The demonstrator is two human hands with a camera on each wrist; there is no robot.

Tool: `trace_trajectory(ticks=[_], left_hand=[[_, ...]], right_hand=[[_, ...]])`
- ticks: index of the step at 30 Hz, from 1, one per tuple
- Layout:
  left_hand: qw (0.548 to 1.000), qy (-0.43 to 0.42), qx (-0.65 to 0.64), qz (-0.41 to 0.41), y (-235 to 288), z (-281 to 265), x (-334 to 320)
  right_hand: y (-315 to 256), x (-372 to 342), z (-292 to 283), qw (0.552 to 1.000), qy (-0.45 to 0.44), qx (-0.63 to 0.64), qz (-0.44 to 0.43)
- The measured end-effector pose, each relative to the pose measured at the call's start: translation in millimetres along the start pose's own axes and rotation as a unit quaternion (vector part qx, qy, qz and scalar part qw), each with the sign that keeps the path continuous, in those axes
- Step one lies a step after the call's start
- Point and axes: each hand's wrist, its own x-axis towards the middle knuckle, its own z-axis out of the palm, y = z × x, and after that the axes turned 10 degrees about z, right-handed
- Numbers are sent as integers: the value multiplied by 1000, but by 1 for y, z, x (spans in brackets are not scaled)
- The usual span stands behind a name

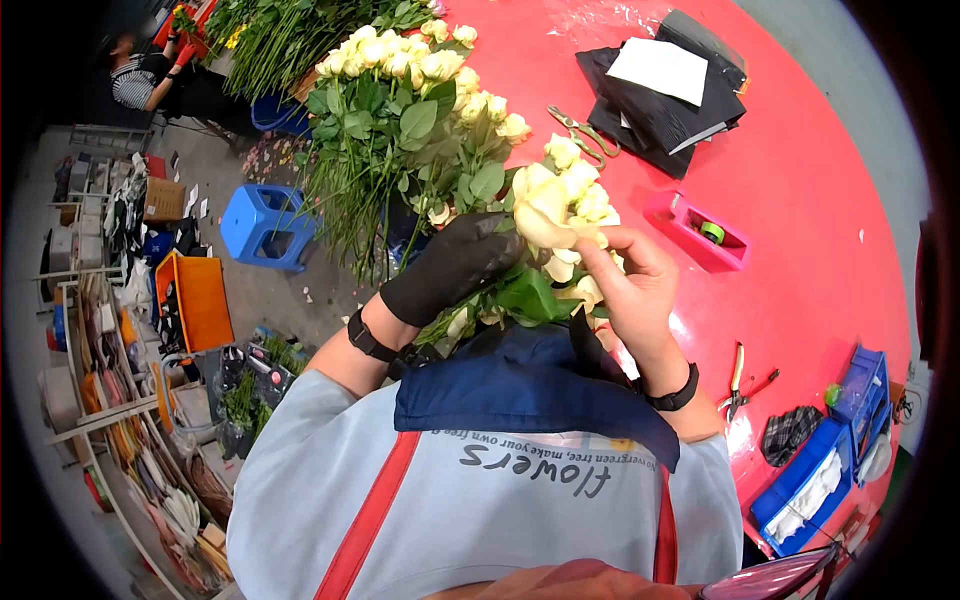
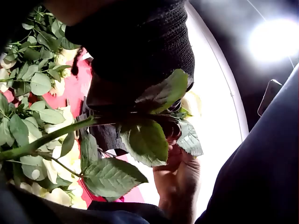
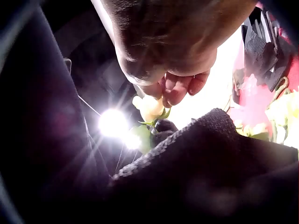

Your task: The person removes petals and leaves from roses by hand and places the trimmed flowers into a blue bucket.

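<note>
A cream-yellow rose (image 1: 541, 205) stands before the person's chest in the head view. My left hand (image 1: 455, 265), in a black glove, grips its stem just under the bloom. In the left wrist view the green stem (image 2: 51, 139) runs out of the gloved hand, with several broad leaves (image 2: 144, 140) on it. My bare right hand (image 1: 638, 290) has its fingertips at the bloom's outer petals and pinches them. The right wrist view shows the rose (image 3: 150, 108) right below those curled fingers. More cream roses (image 1: 592, 200) lie behind it on the red table.
A big bunch of cream roses (image 1: 400, 125) lies at the table's left edge. Scissors (image 1: 583, 135), black sheets (image 1: 640, 110) with white paper, a pink tape dispenser (image 1: 700, 235), pruning shears (image 1: 737, 390) and blue baskets (image 1: 805, 490) are on the table. A blue stool (image 1: 265, 228) stands left.
</note>
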Motion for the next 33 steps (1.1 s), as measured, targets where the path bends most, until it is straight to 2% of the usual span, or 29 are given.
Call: trace_trajectory(ticks=[2,5,6,9,11,14,17,18,21,26,29,32,33], left_hand=[[995,9,-91,-50,11,1,4],[995,81,-55,4,26,19,11],[996,85,-23,-7,24,16,12],[994,95,45,-23,20,9,15],[993,100,55,-5,21,13,17],[992,97,63,-43,9,14,19],[991,99,60,-69,14,24,21],[992,101,58,-53,12,26,21],[992,111,64,-16,7,29,21],[987,143,70,-4,3,25,19],[984,134,111,-47,-1,1,16],[939,202,277,-28,11,-23,23],[939,219,263,28,4,-37,29]], right_hand=[[1,3,-6,999,23,17,37],[7,12,-22,994,25,-9,107],[14,14,-31,987,19,-63,147],[22,13,-35,969,82,-229,37],[12,12,-30,971,85,-224,-13],[-3,16,-25,971,43,-222,-75],[-14,21,-7,990,6,-137,4],[-12,22,-2,995,-5,-93,37],[-7,26,5,992,-46,-81,82],[3,23,3,995,-20,-68,74],[7,21,-8,993,0,-108,52],[20,15,-30,990,18,-123,70],[27,12,-40,989,21,-114,94]])
